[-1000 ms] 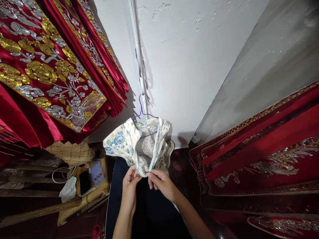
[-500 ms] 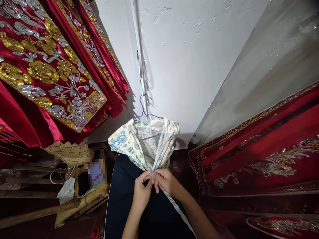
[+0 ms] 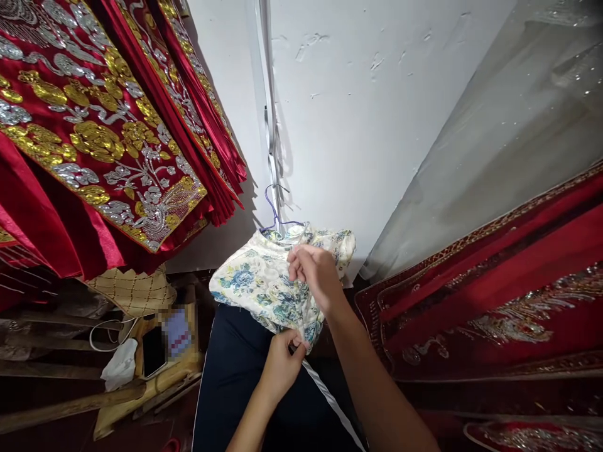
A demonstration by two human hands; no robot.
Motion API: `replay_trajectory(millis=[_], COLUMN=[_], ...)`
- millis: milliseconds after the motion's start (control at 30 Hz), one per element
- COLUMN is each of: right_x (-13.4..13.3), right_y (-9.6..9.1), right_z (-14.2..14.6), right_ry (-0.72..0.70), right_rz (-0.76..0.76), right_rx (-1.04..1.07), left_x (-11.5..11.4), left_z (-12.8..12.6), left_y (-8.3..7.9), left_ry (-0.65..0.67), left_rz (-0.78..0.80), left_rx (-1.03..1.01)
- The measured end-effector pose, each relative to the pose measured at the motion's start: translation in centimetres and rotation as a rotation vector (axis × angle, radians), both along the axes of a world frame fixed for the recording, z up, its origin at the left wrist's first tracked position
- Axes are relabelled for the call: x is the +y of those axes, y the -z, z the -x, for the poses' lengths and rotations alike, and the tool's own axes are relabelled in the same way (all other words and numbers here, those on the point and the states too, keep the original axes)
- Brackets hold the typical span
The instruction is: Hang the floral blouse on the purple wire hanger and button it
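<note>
A cream garment with blue and yellow flowers (image 3: 257,285) hangs on a thin purple wire hanger (image 3: 273,210) in front of a white wall. My left hand (image 3: 282,367) pinches the garment's lower edge at the white piped seam, fingers closed. My right hand (image 3: 315,276) is higher up, its fingers closed on the fabric near the collar. Below the garment lies dark navy cloth (image 3: 235,389) with a white piped edge running down to the right.
Red satin robes with gold and silver embroidery (image 3: 94,144) hang at the upper left. More red embroidered cloth (image 3: 494,301) lies at the right under a clear plastic sheet (image 3: 494,138). At the lower left are a phone (image 3: 153,348), white cable, crumpled tissue and wooden planks.
My right hand has gone up from the lower seam to the fabric near the collar. The garment's front now lies closed, and my left hand stays low on the seam.
</note>
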State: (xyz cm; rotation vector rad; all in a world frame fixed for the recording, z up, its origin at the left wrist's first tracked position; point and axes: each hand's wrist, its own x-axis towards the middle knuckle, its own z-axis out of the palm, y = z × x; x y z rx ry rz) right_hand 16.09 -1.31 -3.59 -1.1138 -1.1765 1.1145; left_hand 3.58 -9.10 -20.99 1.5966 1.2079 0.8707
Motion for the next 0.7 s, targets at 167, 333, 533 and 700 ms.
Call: replay_trajectory(millis=[167, 333, 533, 700], right_x=[-2.4, -2.3, -1.4, 0.0], right_y=[1.9, 0.2, 2.2, 6.8], right_z=[0.7, 0.3, 0.2, 0.7], right_ry=[0.001, -0.027, -0.042, -0.01], right_rz=[-0.008, -0.06, -0.089, -0.024], right_rx=[-0.087, -0.192, -0.177, -0.133], left_x=[3.0, 6.7, 7.5, 7.3], left_z=[2.2, 2.4, 2.0, 3.6], left_y=[-8.3, -15.8, -16.7, -17.9], left_ry=[-0.129, -0.08, -0.063, -0.342], left_rz=[-0.241, -0.483, -0.556, -0.652], left_rx=[-0.21, -0.115, 0.058, -0.129])
